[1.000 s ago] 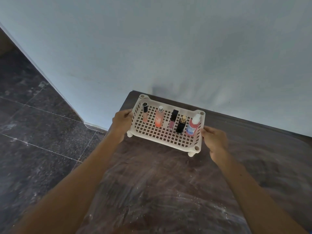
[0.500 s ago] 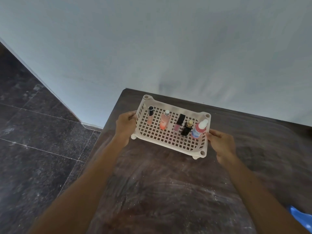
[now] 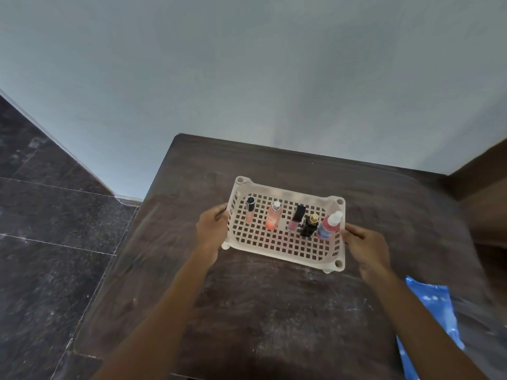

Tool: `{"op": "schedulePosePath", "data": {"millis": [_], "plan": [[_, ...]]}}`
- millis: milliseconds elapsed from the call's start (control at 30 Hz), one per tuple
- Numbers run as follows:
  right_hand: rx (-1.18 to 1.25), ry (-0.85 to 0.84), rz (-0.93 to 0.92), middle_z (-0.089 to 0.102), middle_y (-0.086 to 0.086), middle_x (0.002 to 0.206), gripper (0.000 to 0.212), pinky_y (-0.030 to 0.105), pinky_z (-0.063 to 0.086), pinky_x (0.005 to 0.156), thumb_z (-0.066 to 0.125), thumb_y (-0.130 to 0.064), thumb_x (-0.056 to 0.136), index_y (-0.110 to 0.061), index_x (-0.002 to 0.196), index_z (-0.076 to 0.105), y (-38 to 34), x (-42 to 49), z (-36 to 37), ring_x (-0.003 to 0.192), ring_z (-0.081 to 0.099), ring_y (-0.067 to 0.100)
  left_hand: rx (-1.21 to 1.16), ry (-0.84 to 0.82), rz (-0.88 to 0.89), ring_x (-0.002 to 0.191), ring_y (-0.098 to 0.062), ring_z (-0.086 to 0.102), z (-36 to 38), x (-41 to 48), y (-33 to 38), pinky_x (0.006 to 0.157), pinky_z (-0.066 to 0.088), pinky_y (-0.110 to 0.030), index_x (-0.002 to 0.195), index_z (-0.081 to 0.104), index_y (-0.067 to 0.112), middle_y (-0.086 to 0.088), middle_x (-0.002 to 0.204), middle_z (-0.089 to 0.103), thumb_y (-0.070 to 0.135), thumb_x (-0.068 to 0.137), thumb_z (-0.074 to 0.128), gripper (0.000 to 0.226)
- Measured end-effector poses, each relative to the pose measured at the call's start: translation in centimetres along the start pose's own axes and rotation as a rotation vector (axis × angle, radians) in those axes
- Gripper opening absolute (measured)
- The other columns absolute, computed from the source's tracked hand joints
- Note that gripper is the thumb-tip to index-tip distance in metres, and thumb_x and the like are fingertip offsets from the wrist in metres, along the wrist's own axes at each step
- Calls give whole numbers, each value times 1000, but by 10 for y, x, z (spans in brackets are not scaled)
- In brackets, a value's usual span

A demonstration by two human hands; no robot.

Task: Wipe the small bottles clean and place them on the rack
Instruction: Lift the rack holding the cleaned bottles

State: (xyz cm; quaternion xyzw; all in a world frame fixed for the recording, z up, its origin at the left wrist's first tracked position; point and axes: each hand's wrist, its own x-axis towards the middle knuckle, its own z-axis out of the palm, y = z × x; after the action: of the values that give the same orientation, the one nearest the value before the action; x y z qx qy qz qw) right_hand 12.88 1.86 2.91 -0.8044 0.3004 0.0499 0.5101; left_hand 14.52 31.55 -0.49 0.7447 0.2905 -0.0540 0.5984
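A cream plastic rack (image 3: 285, 252) with a grid floor sits over the dark wooden table (image 3: 274, 319). Several small bottles stand in a row on it: a thin black-capped tube (image 3: 249, 213), an orange-pink bottle (image 3: 273, 219), a black-capped gloss (image 3: 296, 218), a black bottle with a gold cap (image 3: 309, 229) and a red-and-blue bottle with a white cap (image 3: 328, 226). My left hand (image 3: 212, 227) grips the rack's left rim. My right hand (image 3: 365, 246) grips its right rim.
A blue cloth (image 3: 430, 319) lies on the table at the right, near the front edge. A pale wall rises behind the table. Dark tiled floor (image 3: 49, 242) lies to the left. A brown furniture edge (image 3: 482, 187) stands at the far right.
Both hands have carried the rack with its bottles rightward and closer to me, away from the table's back left corner. The blue cloth has come further into view.
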Motion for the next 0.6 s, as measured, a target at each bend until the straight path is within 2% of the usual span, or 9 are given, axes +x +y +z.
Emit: {"op": "schedulePosePath", "data": {"millis": [167, 300, 600], "plan": [[-33, 12, 14, 73, -7, 94, 23, 22, 47, 67, 65, -18, 88, -22, 109, 72, 27, -11, -23, 81, 64, 2, -7, -54, -18, 90, -16, 75, 14, -29, -17, 87, 60, -47, 111, 73, 29, 7, 96, 78, 16, 99, 50, 29], [-47, -2, 47, 74, -10, 90, 24, 37, 54, 90, 65, -21, 87, -25, 110, 72, 45, -14, -32, 91, 68, 11, 6, -52, -16, 89, -16, 75, 23, -43, -27, 86, 60, -48, 112, 72, 32, 7, 97, 78, 15, 98, 50, 32], [18, -26, 56, 75, -9, 89, 24, 42, 55, 89, 65, -17, 87, -25, 109, 72, 58, -17, -36, 87, 70, 11, 47, -42, -5, 89, -16, 74, 25, -50, -35, 86, 60, -47, 116, 71, 29, 8, 98, 77, 16, 99, 48, 31]]}}
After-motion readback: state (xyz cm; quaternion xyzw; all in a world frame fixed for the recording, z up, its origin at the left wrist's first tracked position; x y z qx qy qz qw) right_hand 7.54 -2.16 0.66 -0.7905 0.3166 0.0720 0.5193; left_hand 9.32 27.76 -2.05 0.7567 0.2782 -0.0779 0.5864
